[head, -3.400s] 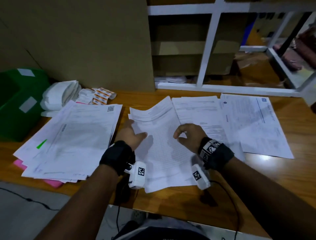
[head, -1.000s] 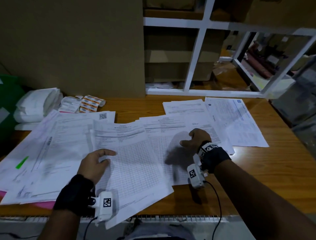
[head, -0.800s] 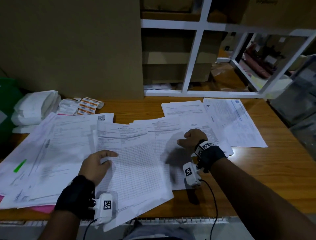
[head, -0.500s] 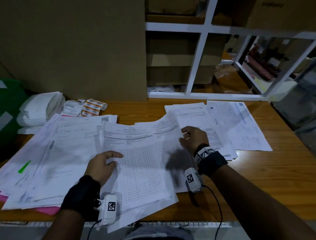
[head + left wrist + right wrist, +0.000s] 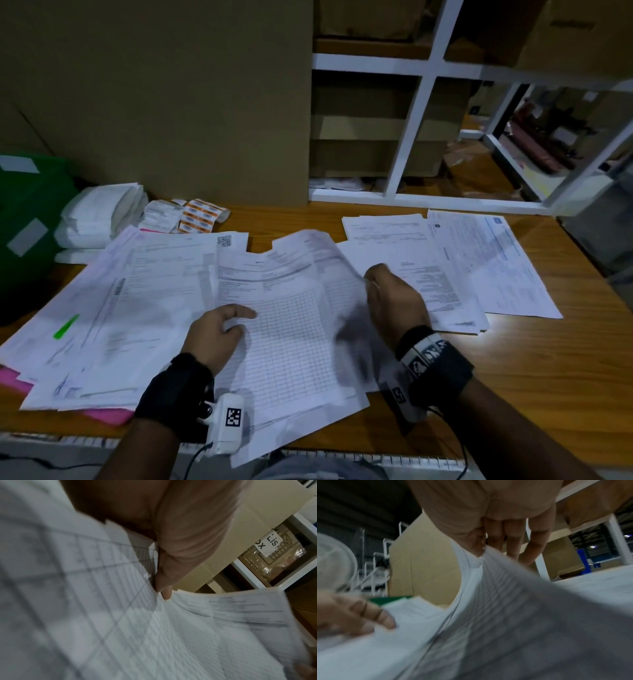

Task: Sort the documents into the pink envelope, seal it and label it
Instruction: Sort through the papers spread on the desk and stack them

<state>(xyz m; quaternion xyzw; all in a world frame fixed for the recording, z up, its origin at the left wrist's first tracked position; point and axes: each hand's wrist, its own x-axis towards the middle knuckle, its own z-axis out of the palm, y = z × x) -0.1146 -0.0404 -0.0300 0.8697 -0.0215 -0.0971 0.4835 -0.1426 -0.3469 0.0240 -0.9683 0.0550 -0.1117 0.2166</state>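
A gridded sheet (image 5: 291,346) lies on top of the middle stack of documents, overhanging the table's front edge. My left hand (image 5: 219,332) rests on its left part, thumb (image 5: 163,588) and fingers (image 5: 368,615) lying on top of the paper. My right hand (image 5: 394,301) pinches the right edge of a few sheets (image 5: 496,581) and lifts them into a curve. Only corners of the pink envelope (image 5: 106,416) show, under the big left pile (image 5: 130,301). Two more document piles (image 5: 411,260) (image 5: 496,267) lie at the right.
A green bin (image 5: 30,222) stands far left, with folded white bags (image 5: 99,216) and orange label strips (image 5: 200,214) behind the left pile. A tall cardboard box (image 5: 171,102) and a white shelf frame (image 5: 407,137) close the back. Bare wood (image 5: 534,383) shows front right.
The gridded sheet was drawn left beside the left pile. In the last second my right hand took the middle sheets' right edge and raised it; my left hand stayed put.
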